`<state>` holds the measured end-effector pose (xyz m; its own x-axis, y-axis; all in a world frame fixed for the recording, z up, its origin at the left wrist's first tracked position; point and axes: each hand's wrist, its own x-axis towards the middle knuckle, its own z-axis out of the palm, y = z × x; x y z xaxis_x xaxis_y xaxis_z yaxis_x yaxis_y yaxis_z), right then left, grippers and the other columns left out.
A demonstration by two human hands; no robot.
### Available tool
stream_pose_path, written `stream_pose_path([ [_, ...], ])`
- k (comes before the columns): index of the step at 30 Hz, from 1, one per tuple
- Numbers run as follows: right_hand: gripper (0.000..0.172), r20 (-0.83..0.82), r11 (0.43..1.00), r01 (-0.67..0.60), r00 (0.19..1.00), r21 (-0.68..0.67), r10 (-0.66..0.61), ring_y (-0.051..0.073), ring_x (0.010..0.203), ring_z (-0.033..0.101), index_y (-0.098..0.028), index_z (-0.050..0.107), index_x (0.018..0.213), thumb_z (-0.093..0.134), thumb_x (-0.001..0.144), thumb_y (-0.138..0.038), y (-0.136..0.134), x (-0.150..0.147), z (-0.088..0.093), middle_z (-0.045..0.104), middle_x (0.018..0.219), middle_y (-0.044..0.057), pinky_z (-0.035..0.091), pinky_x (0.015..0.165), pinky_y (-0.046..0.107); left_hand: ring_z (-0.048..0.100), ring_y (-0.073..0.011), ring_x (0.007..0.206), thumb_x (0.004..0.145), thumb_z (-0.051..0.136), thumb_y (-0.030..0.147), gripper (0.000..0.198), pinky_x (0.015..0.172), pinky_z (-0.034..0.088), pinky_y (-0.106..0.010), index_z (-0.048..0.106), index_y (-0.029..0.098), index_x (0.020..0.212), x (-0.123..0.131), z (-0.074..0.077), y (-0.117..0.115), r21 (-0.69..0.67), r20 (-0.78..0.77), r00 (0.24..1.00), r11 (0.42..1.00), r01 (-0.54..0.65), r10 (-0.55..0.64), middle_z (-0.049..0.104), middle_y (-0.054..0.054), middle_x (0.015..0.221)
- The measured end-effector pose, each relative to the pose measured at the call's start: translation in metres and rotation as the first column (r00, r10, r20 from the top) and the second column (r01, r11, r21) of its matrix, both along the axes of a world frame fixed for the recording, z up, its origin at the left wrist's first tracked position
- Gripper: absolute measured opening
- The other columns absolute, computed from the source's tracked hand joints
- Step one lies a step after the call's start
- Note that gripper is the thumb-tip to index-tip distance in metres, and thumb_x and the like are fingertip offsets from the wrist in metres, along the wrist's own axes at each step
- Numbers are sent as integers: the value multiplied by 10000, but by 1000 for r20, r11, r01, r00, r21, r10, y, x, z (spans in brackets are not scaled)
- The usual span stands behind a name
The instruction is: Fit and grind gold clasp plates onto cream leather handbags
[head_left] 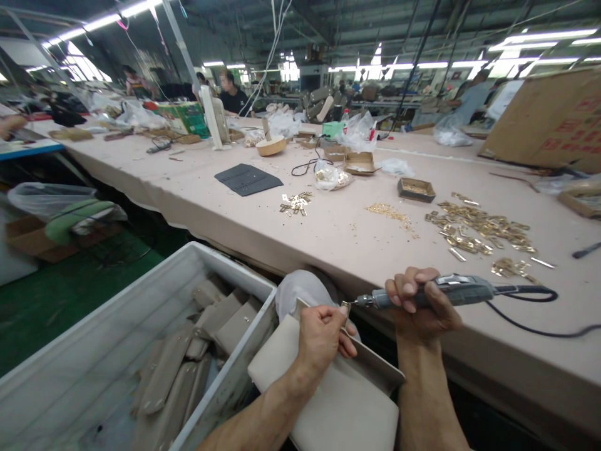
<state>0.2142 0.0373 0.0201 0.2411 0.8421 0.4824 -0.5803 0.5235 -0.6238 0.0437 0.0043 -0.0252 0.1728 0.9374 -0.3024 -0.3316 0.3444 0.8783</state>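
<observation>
My right hand (420, 307) is closed around a grey electric screwdriver (451, 291), held level with its tip pointing left. Its black cable (530, 319) trails off to the right over the table edge. My left hand (322, 335) is closed in a pinch on a small metal fitting (346, 307) at the top edge of a beige leather bag piece (328, 401) lying on my lap. The screwdriver's tip meets that fitting.
A white plastic crate (94, 351) with several beige leather pieces stands at my left. On the long pink table (263, 225) lie gold metal fittings (479, 228), small trays, a dark sheet (248, 179) and bags. Other people work at the far end.
</observation>
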Motion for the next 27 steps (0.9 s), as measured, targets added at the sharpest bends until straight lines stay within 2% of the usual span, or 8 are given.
stream_pose_path([
  [6, 87, 6, 1000, -8, 1000, 6, 7, 63, 431, 358, -214, 692, 904, 677, 841, -273, -2, -1, 2, 557, 692, -22, 332, 482, 247, 571, -132, 326, 846, 712, 456, 395, 292, 427, -177, 659, 92, 703, 0, 3, -1, 14, -32, 999, 1000, -23, 23, 701, -84, 620],
  [10, 91, 28, 1000, 9, 1000, 5, -9, 68, 418, 330, -229, 694, 901, 690, 834, -291, -4, -2, 4, 555, 682, -25, 311, 466, 256, 528, -105, 295, 854, 701, 430, 391, 280, 363, -156, 661, 85, 675, -2, 8, -3, 41, -65, 997, 998, -45, 47, 703, -95, 626],
  [16, 95, 51, 999, -15, 999, 34, 13, 71, 424, 356, -216, 696, 916, 647, 846, -259, -8, -5, 8, 569, 696, -10, 310, 473, 265, 507, -94, 284, 866, 703, 403, 380, 277, 307, -148, 668, 79, 671, -3, 8, -4, 49, -83, 994, 996, -69, 73, 703, -97, 617],
  [27, 87, 57, 1000, 17, 998, 21, -18, 74, 428, 367, -220, 674, 901, 681, 839, -281, -12, -5, 13, 562, 691, -15, 323, 482, 263, 512, -99, 290, 881, 693, 402, 386, 282, 295, -157, 679, 83, 663, -5, 7, -5, 73, -101, 993, 996, -51, 58, 705, -93, 624],
])
